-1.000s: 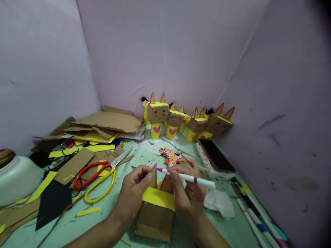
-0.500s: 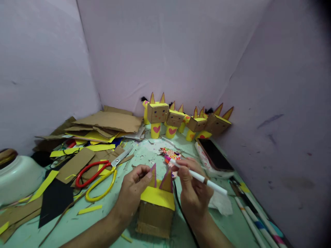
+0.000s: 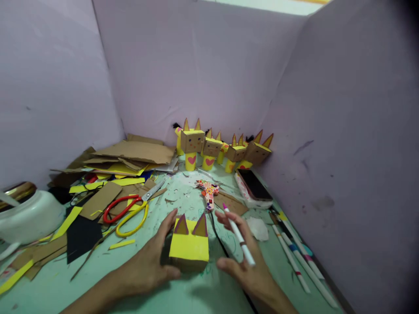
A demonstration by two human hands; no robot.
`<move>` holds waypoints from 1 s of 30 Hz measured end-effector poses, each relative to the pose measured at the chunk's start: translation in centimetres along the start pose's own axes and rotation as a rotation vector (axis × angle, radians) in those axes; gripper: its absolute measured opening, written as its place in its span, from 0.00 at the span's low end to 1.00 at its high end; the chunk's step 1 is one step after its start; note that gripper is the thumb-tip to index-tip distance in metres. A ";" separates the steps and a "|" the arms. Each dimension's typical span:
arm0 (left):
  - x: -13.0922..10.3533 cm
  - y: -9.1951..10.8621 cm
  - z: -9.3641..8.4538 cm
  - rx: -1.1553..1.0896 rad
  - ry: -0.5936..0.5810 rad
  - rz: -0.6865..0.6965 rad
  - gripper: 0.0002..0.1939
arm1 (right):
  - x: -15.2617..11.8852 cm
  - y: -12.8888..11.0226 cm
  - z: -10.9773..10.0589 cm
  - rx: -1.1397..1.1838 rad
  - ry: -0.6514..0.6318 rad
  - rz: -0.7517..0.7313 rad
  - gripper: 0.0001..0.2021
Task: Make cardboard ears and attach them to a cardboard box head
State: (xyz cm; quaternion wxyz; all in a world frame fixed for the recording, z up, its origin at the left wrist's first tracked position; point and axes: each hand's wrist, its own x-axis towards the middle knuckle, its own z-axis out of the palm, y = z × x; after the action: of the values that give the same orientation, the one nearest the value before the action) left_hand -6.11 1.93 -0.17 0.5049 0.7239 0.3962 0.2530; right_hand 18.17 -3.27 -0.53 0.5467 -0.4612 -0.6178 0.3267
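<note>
A small cardboard box with a yellow top (image 3: 189,246) and two purple-edged brown triangular ears stands on the green table. My left hand (image 3: 147,261) is cupped along its left side, thumb and fingers spread apart; I cannot tell whether they touch it. To the right, my right hand (image 3: 250,261) holds a white marker (image 3: 240,240), its pink tip uncapped and pointing away from me. That hand's thumb and fingers are spread, apart from the box. Beyond the box lies a hot glue gun (image 3: 208,192) covered in colourful patterns, its black cord running between the box and my right hand.
Red-and-yellow-handled scissors (image 3: 131,211) lie left among paper scraps. Cardboard sheets (image 3: 137,150) are piled behind. Several box-headed figures (image 3: 193,141) stand at the back. A phone (image 3: 253,184) rests on a white case; several markers (image 3: 294,261) lie right. A white pot (image 3: 36,218) is far left.
My left hand has let go of an ear and moved down to the box's left side. My right hand has drawn away from the ears, its fingers opening around the marker. The view has shifted.
</note>
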 end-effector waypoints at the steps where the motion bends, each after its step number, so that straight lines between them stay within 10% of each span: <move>1: 0.3 0.3 0.1 0.018 0.027 -0.002 0.55 | 0.1 0.2 0.2 0.008 -0.051 0.033 0.38; 12: 5.3 2.2 -0.7 -0.410 0.212 0.119 0.40 | 6.3 1.5 2.7 0.429 0.052 0.196 0.28; 30: 5.3 1.3 0.6 -0.446 0.247 0.185 0.37 | 5.7 2.8 3.9 0.585 0.051 0.161 0.26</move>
State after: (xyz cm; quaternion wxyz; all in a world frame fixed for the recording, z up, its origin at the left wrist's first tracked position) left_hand -2.31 5.74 0.66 0.5746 0.5913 0.3216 0.4656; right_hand 15.10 3.45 -1.65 0.6439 -0.3398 -0.4450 0.5214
